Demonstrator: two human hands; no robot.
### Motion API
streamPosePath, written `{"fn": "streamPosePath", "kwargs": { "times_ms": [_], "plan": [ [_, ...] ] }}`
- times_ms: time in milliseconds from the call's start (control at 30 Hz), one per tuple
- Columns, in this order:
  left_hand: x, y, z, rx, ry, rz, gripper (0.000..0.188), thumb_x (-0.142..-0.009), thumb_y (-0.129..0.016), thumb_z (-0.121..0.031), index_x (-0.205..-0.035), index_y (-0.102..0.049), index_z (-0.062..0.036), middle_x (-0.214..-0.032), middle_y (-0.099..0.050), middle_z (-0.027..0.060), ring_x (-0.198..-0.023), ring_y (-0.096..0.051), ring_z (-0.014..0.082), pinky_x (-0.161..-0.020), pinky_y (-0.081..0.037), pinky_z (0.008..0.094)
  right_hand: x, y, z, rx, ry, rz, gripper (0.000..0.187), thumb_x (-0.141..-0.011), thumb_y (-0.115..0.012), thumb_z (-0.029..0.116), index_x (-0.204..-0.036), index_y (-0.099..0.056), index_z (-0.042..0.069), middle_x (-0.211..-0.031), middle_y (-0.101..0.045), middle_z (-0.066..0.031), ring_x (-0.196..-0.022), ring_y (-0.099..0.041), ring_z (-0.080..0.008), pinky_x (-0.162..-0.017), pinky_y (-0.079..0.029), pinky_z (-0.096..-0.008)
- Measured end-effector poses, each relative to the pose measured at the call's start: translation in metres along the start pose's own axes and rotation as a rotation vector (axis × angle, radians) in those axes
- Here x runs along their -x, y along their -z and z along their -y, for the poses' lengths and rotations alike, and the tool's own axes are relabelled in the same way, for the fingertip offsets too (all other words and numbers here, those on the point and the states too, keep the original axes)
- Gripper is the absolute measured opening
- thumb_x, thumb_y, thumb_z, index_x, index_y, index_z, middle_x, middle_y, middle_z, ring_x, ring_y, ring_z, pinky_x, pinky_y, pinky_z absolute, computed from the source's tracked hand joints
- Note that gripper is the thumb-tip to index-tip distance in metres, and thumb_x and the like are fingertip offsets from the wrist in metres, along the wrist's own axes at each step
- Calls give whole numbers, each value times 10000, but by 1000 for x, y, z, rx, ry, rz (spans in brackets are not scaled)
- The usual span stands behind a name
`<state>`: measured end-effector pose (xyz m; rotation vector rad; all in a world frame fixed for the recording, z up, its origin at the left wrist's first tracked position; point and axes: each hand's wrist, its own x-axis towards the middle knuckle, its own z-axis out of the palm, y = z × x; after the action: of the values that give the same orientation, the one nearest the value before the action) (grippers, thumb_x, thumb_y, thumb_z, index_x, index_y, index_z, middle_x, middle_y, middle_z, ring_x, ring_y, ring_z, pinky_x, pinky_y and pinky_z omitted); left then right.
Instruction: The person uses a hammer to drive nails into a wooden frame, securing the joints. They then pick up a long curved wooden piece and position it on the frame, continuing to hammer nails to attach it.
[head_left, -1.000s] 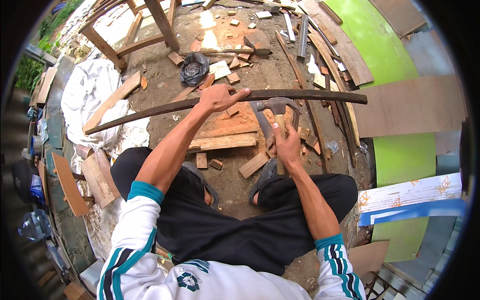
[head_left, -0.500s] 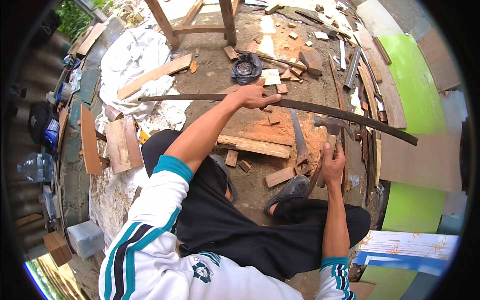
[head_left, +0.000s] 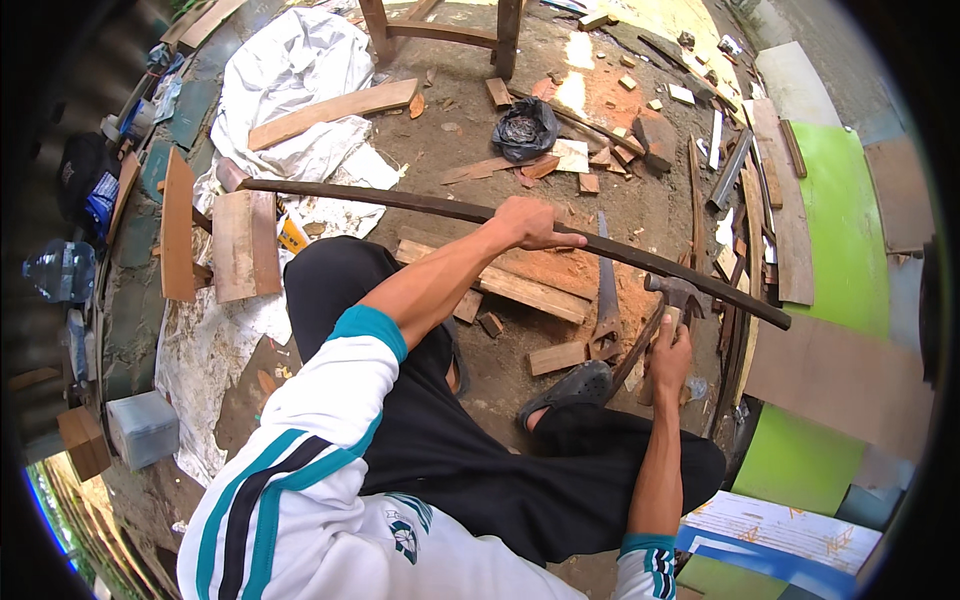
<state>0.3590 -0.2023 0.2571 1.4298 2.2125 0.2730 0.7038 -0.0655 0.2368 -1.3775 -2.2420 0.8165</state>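
Note:
My left hand (head_left: 535, 222) is closed round a long, dark wooden strip (head_left: 400, 199) near its middle, holding it crosswise in front of me. The strip slants from the upper left down to the right. In my right hand (head_left: 669, 352) is a claw hammer (head_left: 681, 293), gripped by its wooden handle with the metal head up. The head is just below the strip's right part; whether they touch I cannot tell. Below the strip a handsaw (head_left: 607, 290) lies on the sawdust, beside a pale wooden beam (head_left: 525, 290) and a short wood block (head_left: 557, 357).
A black plastic bag (head_left: 525, 130) with small dark items in it stands ahead among wood offcuts. White sheeting (head_left: 290, 75) with a plank (head_left: 335, 113) lies at the left. Wooden legs (head_left: 508, 40) of a frame rise at the far side. Green boards (head_left: 845, 220) line the right.
The strip has shifted left and tilts more steeply, its right end lower. My left hand has moved slightly right and down along with it. The hammer stays in my right hand, a little lower.

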Motion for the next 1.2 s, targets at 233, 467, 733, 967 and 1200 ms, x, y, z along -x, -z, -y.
{"fn": "streamPosePath", "kwargs": {
  "times_ms": [233, 467, 733, 967, 1200],
  "plan": [
    [-3, -6, -6, -77, 125, 117, 1033, -786, -368, -925, -618, -648, 54, -658, -650, 201, -667, -670, 345, -650, -528, 455, -3, -19, 0, 18, -210, 130, 566, -1008, -507, 476, -978, -634, -75, -821, -645, -256, -763, -642, -384, -722, -481, -471],
    [-11, -20, -6, -102, 199, 234, 1016, -778, -384, -928, -597, -640, 39, -653, -651, 187, -663, -669, 332, -649, -529, 457, -8, -42, 5, -53, -374, 172, 580, -1010, -497, 491, -810, -615, -40, -635, -612, -139, -573, -633, -274, -576, -479, -434],
    [-39, -58, -48, 107, 259, 175, 1045, -807, -385, -904, -711, -679, 94, -736, -679, 249, -736, -692, 388, -676, -531, 501, 36, -105, -1, -415, -805, 49, 547, -1042, -440, 457, -1071, -544, -80, -669, -558, -107, -462, -572, -233, -446, -487, -400],
    [-56, -52, -3, 129, 261, 126, 1014, -821, -390, -892, -577, -592, 72, -617, -615, 204, -579, -619, 330, -584, -491, 499, 27, -85, -10, -156, -621, 3, 524, -995, -525, 465, -1017, -579, -56, -753, -629, -185, -657, -675, -345, -619, -509, -465],
    [-57, -60, 12, 14, 238, 109, 1030, -814, -389, -897, -644, -637, 88, -667, -645, 238, -651, -660, 357, -635, -511, 492, -1, -26, 42, 65, -141, 145, 408, -904, -673, 356, -1068, -574, -4, -878, -691, -270, -845, -680, -451, -741, -510, -511]
  ]
}}
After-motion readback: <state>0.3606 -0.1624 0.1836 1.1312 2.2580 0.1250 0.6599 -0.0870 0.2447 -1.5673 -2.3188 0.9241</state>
